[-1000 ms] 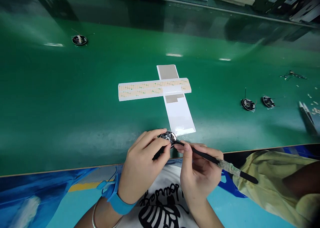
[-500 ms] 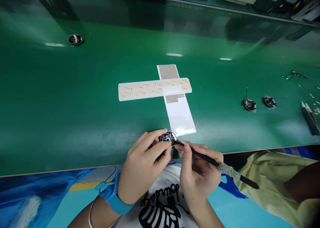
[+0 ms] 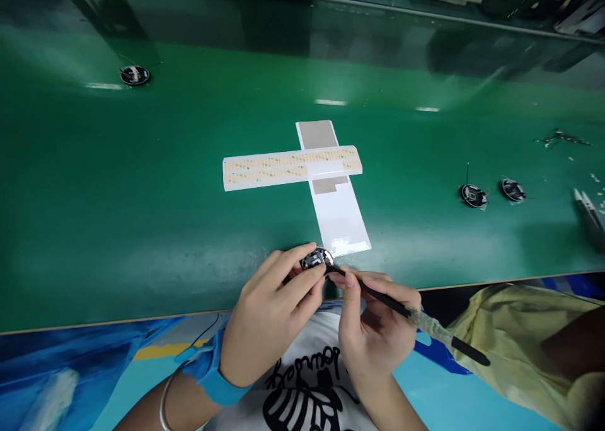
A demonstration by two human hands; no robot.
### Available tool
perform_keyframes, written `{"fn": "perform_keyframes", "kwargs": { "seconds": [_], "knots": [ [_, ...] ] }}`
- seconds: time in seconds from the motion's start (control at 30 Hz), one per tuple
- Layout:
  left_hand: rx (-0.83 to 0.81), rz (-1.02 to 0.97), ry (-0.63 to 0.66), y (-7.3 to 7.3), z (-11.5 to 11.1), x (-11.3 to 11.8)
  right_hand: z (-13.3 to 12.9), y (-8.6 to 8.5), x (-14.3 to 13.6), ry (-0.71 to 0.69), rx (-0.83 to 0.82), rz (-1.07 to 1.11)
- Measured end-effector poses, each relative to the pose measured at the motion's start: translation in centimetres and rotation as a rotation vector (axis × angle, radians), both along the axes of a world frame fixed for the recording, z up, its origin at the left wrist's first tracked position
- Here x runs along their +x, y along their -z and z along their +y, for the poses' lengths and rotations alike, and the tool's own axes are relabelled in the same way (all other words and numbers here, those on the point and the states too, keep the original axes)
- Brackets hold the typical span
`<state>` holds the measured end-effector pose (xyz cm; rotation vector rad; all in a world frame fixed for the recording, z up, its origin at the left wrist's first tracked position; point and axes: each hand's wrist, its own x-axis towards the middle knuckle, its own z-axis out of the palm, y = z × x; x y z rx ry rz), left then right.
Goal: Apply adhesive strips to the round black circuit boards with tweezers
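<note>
Close to the table's front edge, my left hand point(image 3: 274, 305) grips a small round black electronic module point(image 3: 316, 258) between thumb and fingers. Its upper face shows some metallic parts. My right hand point(image 3: 378, 317) is closed around a slim black stick-like tool point(image 3: 385, 298) with clear tape wound about its handle. The tool's tip meets the module's lower right rim; its exact shape is hidden by my fingers. Just beyond the module lies a white sheet point(image 3: 343, 223) with grey patches. Across that sheet rests a strip of small beige stickers point(image 3: 265, 164) with green marks.
Two similar round modules point(image 3: 473, 196) with thin wires lie to the right, one more point(image 3: 135, 75) at the far left. Tweezers point(image 3: 588, 213) and a dark wire bundle point(image 3: 564, 137) are at the right. A co-worker's yellow garment point(image 3: 505, 330) is nearby. A shelf point(image 3: 368, 2) runs along the back.
My hands keep nearly the same pose, with the tool still at the module's rim. The tool's handle end has dropped very slightly. The view has shifted a little.
</note>
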<state>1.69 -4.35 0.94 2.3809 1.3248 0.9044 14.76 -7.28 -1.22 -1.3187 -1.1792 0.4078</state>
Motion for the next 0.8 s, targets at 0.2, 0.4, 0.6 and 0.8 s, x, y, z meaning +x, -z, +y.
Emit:
{"fn": "perform_keyframes", "kwargs": {
  "seconds": [0.2,0.4,0.6,0.8],
  "knots": [
    [0.170,0.225,0.116,-0.3,0.1,-0.7,-0.2,0.3,0.1,0.001,-0.001,0.017],
    [0.147,0.253,0.120,-0.4,0.3,-1.0,0.0,0.3,0.0,0.000,0.007,0.047],
    [0.159,0.300,0.128,-0.5,0.2,-1.1,-0.1,0.4,-0.1,0.016,-0.006,0.038],
    [0.225,0.421,0.191,-0.8,0.3,-1.2,-0.3,0.1,0.4,-0.040,0.011,0.095]
  ]
}}
